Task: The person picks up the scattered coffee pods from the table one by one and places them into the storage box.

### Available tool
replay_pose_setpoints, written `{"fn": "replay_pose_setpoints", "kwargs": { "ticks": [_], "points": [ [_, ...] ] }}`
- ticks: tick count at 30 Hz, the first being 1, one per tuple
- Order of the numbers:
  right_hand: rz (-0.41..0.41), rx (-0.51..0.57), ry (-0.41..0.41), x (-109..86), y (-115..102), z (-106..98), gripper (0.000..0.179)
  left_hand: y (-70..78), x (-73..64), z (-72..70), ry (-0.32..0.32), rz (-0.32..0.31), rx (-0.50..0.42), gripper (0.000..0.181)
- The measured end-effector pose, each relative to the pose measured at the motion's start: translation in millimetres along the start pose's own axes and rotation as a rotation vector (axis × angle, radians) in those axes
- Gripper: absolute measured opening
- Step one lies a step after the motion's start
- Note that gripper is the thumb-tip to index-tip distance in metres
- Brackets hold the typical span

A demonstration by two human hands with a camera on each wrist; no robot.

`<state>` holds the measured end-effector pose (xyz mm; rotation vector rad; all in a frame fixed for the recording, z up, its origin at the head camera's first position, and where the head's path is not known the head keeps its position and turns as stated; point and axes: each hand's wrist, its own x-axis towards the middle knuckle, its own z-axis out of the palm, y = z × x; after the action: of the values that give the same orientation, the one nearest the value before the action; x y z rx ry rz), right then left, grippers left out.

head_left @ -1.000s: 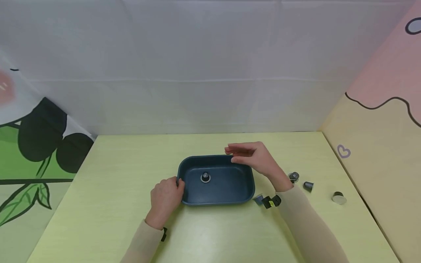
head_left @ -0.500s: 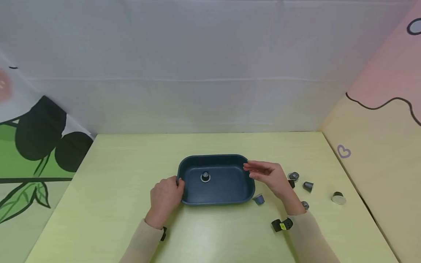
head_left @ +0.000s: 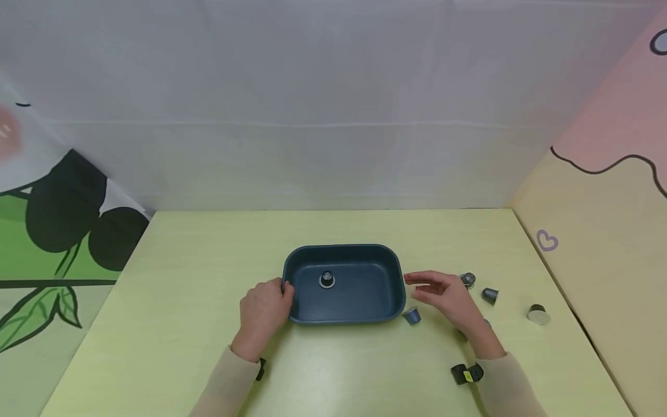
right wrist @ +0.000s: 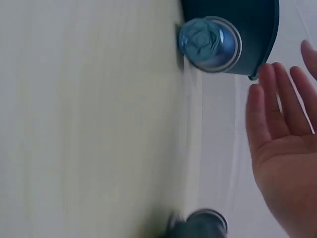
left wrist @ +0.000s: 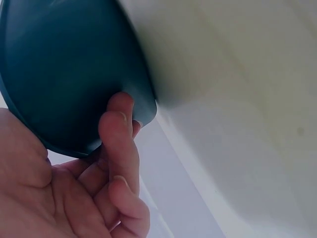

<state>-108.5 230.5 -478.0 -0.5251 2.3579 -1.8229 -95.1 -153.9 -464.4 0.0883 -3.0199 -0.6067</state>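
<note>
A dark blue rectangular tray (head_left: 365,292) stands mid-table with one dark coffee capsule (head_left: 326,280) upright inside, left of its centre. My left hand (head_left: 264,313) grips the tray's left end, thumb over the rim; in the left wrist view, fingers (left wrist: 121,134) lie against the outer wall. My right hand (head_left: 450,298) hovers just right of the tray, fingers extended and apart from the thumb, with nothing held. Below its fingertips a blue coffee capsule (head_left: 412,315) lies tilted near the tray's lower right corner. The right wrist view shows that blue capsule (right wrist: 205,44) close up.
Right of my right hand lie a grey capsule (head_left: 469,280), a dark capsule (head_left: 490,296) on its side and a black capsule (head_left: 538,314) with a pale lid. Another capsule (head_left: 487,322) is mostly hidden behind my right wrist. A side panel (head_left: 599,260) borders the table's right.
My right hand has moved from above the tray's far right corner, rightward and toward me, to beside the tray. My left hand keeps its grip, and the capsule inside stays put.
</note>
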Motion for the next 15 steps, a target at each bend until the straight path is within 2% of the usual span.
{"fn": "replay_pose_setpoints", "kwargs": {
  "ticks": [8, 15],
  "points": [
    [-0.063, -0.421, -0.129, -6.2, -3.7, -6.2, 0.041, 0.6, 0.6, -1.5, -0.004, 0.001, 0.001, 0.038],
    [-0.066, -0.596, -0.251, -7.4, -9.3, -4.2, 0.043, 0.8, 1.0, -0.4, -0.02, -0.012, -0.005, 0.038]
  ]
}}
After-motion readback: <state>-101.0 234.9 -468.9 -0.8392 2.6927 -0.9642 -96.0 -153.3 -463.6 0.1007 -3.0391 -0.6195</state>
